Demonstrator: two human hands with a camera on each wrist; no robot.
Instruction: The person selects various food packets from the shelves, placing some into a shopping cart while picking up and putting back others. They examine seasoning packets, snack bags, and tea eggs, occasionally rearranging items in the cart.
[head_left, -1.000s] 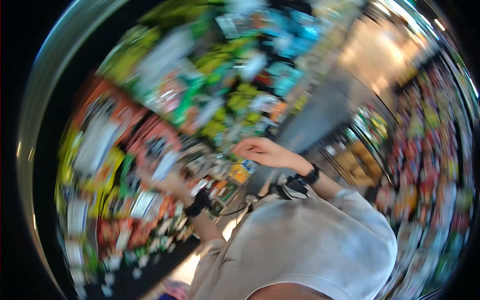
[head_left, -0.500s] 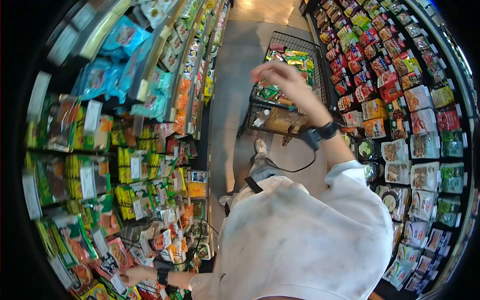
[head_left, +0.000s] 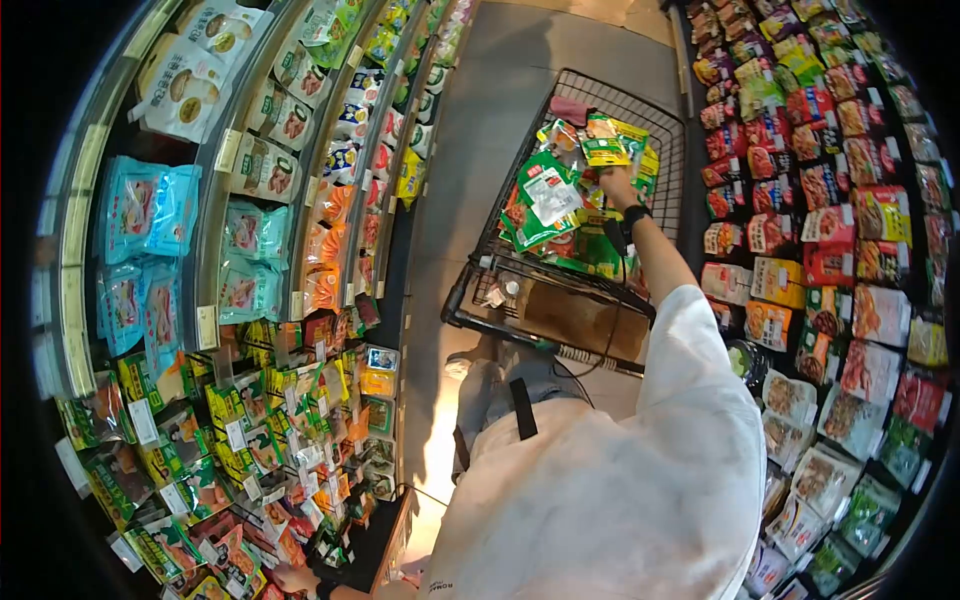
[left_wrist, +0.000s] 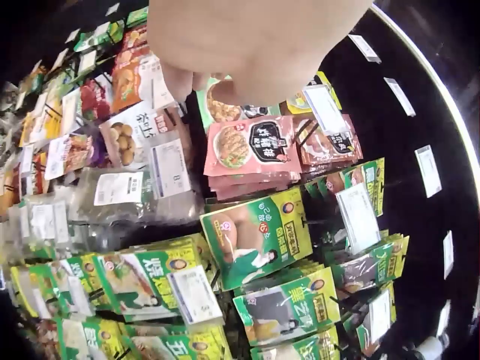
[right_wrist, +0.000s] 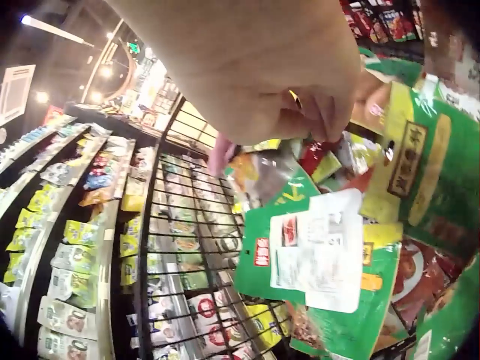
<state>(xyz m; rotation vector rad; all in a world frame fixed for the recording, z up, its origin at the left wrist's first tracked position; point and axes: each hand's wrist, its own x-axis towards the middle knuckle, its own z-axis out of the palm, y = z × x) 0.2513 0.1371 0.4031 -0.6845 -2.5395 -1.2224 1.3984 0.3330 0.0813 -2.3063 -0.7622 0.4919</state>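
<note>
1. Nearest to the head camera is the white shirt (head_left: pixel 600 480) of the person; at its side the left hand (head_left: pixel 297 577) reaches low, just above pink packets (left_wrist: pixel 253 146) on the rack
2. In the left wrist view its fingertips are hidden behind the hand itself, so I cannot tell whether they pinch something
3. The right arm is extended forward, and the right hand (head_left: pixel 617 186) is bent downward inside a black wire cart (head_left: pixel 640 104), fingers partly curled
4. A yellow-and-green packet (head_left: pixel 606 150) is in the cart, just at these fingers; if it is pinched or only touched, I cannot tell
5. Near it lies a green packet (head_left: pixel 548 190) with white label, covering partly the packets below
6. The cart stands on grey floor (head_left: pixel 480 120), between shelves (head_left: pixel 205 270) at left and packet rows (head_left: pixel 770 230) at right, cut off by the dark round border
</note>
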